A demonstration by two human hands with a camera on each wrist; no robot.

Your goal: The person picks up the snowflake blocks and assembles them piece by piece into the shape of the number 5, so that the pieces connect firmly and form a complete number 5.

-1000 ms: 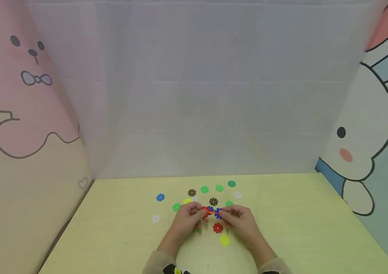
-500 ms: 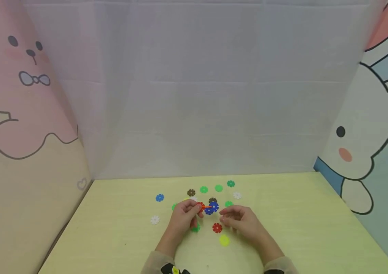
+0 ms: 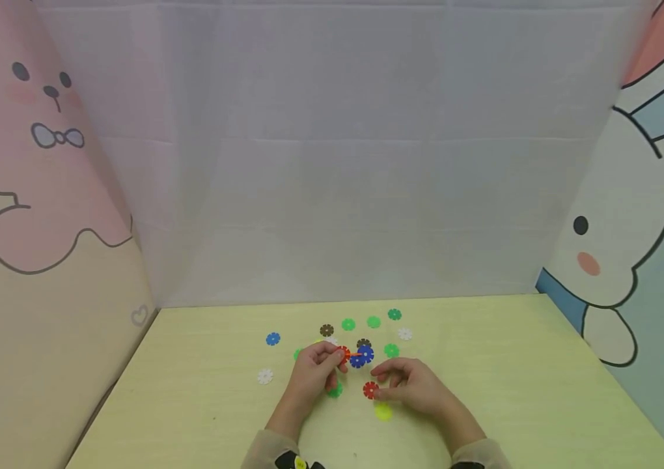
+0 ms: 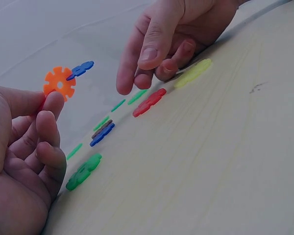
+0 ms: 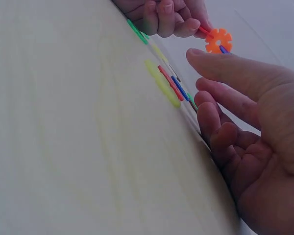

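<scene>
My left hand [image 3: 313,374] pinches a red notched plastic disc [image 3: 343,354] between thumb and fingers, raised over the table. Slotted into that disc is an orange disc [image 4: 60,84], seen nearly edge-on in the head view. A dark blue disc [image 4: 81,70] is fixed to the orange one's far side, so three discs form a small chain. My right hand [image 3: 414,385] is empty, its fingers loosely bent and the thumb apart from them. Its thumb tip overlaps the edge of a loose red disc [image 3: 370,389] lying on the table; a yellow disc [image 3: 383,411] lies just below.
Another blue disc [image 3: 357,361] lies flat under the chain. Several green, brown and white discs spread behind the hands, including a dark green disc [image 3: 394,314]. A lighter blue disc [image 3: 273,339] and a white disc [image 3: 265,376] lie left. A white curtain [image 3: 332,163] backs the table.
My right hand has let go of the blue disc at the chain's end and moved down toward the loose red disc. The left hand shifted slightly left, still holding the chain.
</scene>
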